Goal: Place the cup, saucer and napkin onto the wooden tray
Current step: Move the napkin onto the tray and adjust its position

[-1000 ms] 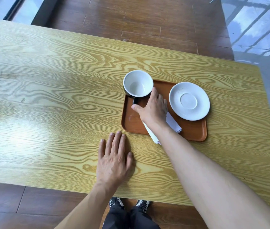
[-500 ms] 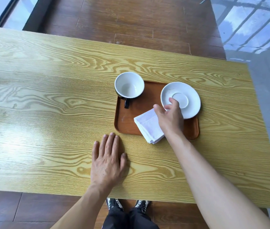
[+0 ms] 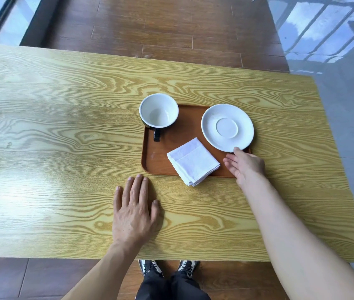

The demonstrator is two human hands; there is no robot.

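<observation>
A brown wooden tray (image 3: 156, 154) lies on the table. At its far left corner stands an empty cup (image 3: 158, 110), white inside and black outside, handle pointing toward me. A white saucer (image 3: 227, 127) rests on the tray's far right part. A folded white napkin (image 3: 193, 161) lies on the near part, one corner hanging over the tray's front edge. My right hand (image 3: 244, 165) hovers at the tray's near right corner, fingers apart, a fingertip touching the saucer's near rim. My left hand (image 3: 133, 208) lies flat on the table in front of the tray, holding nothing.
The yellow wood-grain table (image 3: 63, 137) stretches far to the left; its near edge is just above my shoes (image 3: 167, 267). Beyond the far edge is brown wooden floor, and glossy grey tile runs along the right side.
My right hand left the cup's handle, passed over the napkin to the saucer, and has drawn back to the tray's near right corner. The napkin is now uncovered. My left hand stays put.
</observation>
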